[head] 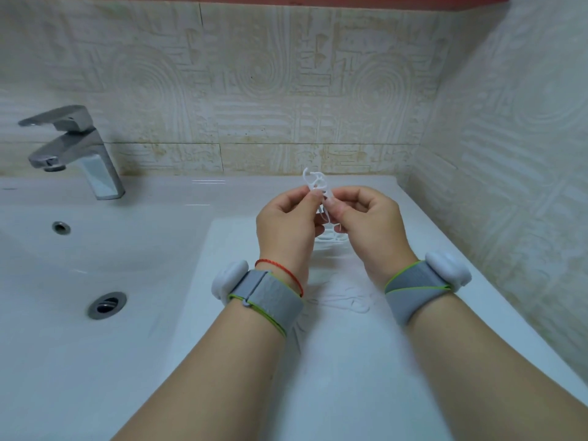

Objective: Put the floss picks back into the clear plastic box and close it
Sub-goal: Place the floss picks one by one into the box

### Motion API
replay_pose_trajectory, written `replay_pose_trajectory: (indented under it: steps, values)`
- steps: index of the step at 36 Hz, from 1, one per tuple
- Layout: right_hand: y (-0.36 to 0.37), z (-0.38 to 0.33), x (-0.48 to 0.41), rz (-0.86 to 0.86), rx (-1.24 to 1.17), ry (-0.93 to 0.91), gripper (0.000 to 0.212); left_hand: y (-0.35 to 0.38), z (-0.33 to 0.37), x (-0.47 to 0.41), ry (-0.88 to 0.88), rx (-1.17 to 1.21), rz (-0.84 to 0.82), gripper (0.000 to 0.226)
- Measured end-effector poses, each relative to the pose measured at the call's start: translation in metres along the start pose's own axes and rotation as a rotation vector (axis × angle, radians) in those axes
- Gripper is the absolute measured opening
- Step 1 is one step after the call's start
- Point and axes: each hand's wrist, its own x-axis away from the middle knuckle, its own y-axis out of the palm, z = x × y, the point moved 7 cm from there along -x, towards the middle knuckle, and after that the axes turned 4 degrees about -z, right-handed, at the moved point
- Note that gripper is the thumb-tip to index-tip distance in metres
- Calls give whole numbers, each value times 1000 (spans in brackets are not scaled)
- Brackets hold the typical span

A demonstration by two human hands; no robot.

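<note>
Raised above the white surface (pixel 350 361), the left hand (pixel 286 224) and right hand (pixel 366 218) together pinch a small bundle of white plastic floss picks (pixel 315 181). Further loose picks (pixel 343 300) lie on the surface between the wrists, beside the white ceramic basin (pixel 63 265).

Patterned beige wall tiles (pixel 254 90), white washbasin (pixel 95 249)

A bathroom — the washbasin (pixel 47 275) is white glazed ceramic, with a round metal drain (pixel 107 304) and a small overflow hole (pixel 61 227) in its back wall. A chrome single-lever tap (pixel 76 151) stands on its rear rim. The basin runs on into a flat white bench (pixel 350 377), where loose floss picks (pixel 350 303) lie. Beige embossed wall tiles (pixel 254 90) — stained along the grout — meet in a corner.
</note>
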Motion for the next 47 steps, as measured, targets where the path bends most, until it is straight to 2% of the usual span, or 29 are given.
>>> replay_pose_trajectory:
  steps: [4, 8, 14, 21, 24, 26, 29, 35, 40, 43, 47]
  values:
    - [-2, -9, 0, -19, 91, -104, 21, -1, 0, 1, -9, 1, -1, 8]
    - [-12, -11, -2, 97, 184, -137, 14, 0, 3, 1, -1, -9, -17, 9]
    - [-18, -5, -5, 147, 80, -60, 12, 6, -1, 3, -44, -44, -78, 13]
    - [-14, 5, -8, 93, 32, 83, 28, 17, -4, 7, -35, -152, -165, 10]
    - [-11, 4, -7, 45, -31, 95, 21, 18, -6, 7, -26, -201, -184, 12]
    - [-10, 1, -6, 26, 9, 59, 19, 18, -7, 7, -20, -222, -194, 13]
    - [-14, 0, -5, 75, 22, 35, 18, 19, -7, 8, -19, -233, -217, 15]
    - [-15, 6, -5, 134, -181, 110, 17, 28, -13, 14, -88, -185, -285, 14]
    - [-20, 6, -6, 173, -160, 88, 15, 35, -16, 20, -141, -125, -359, 14]
    - [-21, 7, -7, 200, -138, 90, 18, 35, -16, 20, -144, -114, -365, 15]
    - [-32, 8, -9, 308, -240, 108, 26, 30, -15, 17, -129, -125, -335, 16]
